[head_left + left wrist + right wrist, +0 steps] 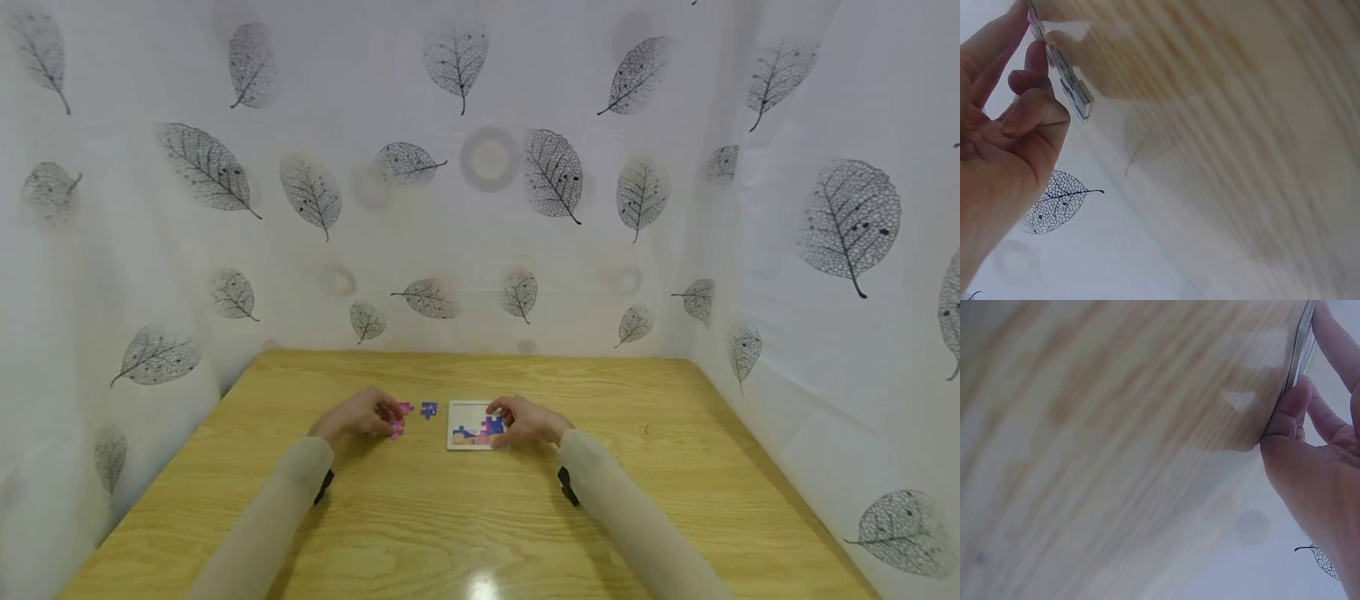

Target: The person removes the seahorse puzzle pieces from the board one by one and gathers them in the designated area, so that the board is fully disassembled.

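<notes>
My left hand [365, 414] is over the left-middle of the table, its thumb and forefinger pinching at a pink jigsaw piece [397, 428]. Another pink piece [406, 408] lies beside those fingertips, and a blue piece [429, 410] sits a little further right. In the left wrist view, thin pieces [1075, 94] lie in a row on the wood by the bent fingers. With thumb and forefinger spread, my right hand [531, 419] holds the right side of a white puzzle tray [450, 427]. Joined blue and pink pieces [471, 436] fill its lower and right parts, partly hidden by that hand.
Both hands work on a wooden table [480, 517] with light grain. A white curtain [480, 242] printed with dark leaves stands behind it and along both sides. Dark wrist bands [567, 486] show below the sleeves.
</notes>
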### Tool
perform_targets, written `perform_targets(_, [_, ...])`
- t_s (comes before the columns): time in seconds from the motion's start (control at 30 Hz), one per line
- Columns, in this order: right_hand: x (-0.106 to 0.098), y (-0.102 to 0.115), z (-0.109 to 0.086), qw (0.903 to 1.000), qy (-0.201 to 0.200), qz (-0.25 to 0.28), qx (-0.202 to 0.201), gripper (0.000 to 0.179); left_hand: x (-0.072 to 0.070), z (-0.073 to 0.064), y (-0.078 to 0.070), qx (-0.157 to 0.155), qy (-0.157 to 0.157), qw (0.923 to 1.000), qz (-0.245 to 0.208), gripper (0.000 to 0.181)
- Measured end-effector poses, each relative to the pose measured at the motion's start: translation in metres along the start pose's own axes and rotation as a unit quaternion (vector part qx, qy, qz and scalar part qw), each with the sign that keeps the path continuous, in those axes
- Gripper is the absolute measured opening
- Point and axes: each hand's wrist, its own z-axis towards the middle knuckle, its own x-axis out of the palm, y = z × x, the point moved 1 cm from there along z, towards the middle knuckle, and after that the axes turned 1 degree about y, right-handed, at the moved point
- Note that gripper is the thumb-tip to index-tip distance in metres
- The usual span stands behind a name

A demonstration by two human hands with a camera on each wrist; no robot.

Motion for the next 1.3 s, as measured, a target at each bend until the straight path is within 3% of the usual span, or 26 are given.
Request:
perform_targets(0.47, [-0.001, 0.001, -0.001, 1.0, -0.002, 0.003, 0.008, 0.054, 0.0, 0.001, -0.003, 0.007, 0.017, 0.9998, 0.01, 0.03])
perform_targets(0.63, [-0.001, 0.0, -0.001, 1.0, -0.001, 0.001, 0.01, 0.054, -0.001, 0.001, -0.004, 0.005, 0.019, 0.9998, -0.006, 0.031])
perform_targets(1.0, [-0.003, 0.001, -0.002, 0.9999, -0.006, 0.002, 0.012, 0.053, -0.007, 0.008, -0.013, -0.019, -0.034, 0.9967, -0.071, 0.026])
perform_targets(1.3, [-0.001, 0.001, -0.003, 0.9999, -0.009, 0.004, 0.013, 0.053, 0.008, 0.024, -0.024, 0.01, -0.05, 0.9917, -0.118, 0.033])
